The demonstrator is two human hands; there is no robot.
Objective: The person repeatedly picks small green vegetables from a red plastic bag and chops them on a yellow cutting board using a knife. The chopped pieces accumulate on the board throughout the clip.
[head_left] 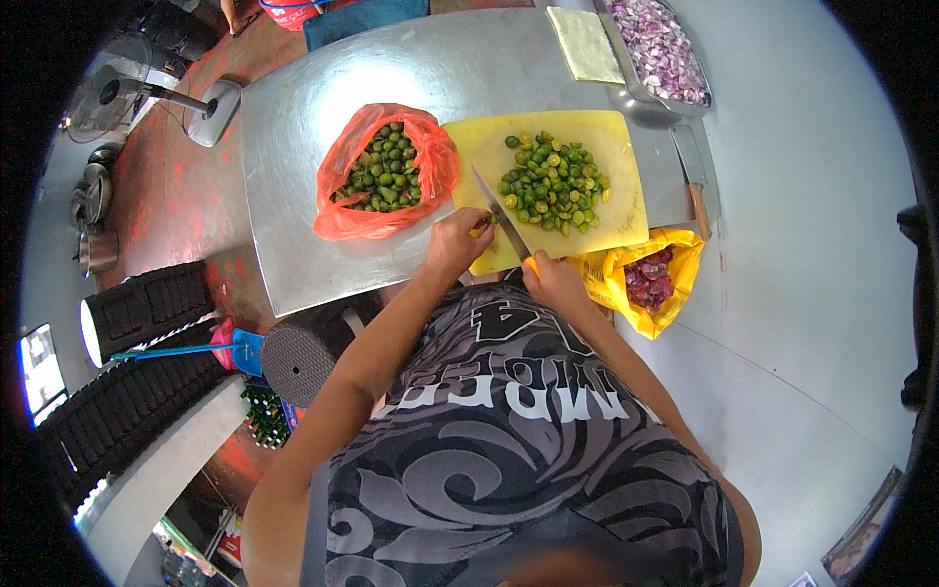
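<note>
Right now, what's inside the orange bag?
The orange bag holds a heap of small, round green fruits, visible through its open top. Only the upper ones show; whatever lies beneath them, including the bag's bottom, is covered and can't be seen.

- Bright, fairly even light overall
- White glare on the metal surface (pixel 362 83)
- Fisheye bending toward blackened edges
- Blurred patch at bottom centre
</note>
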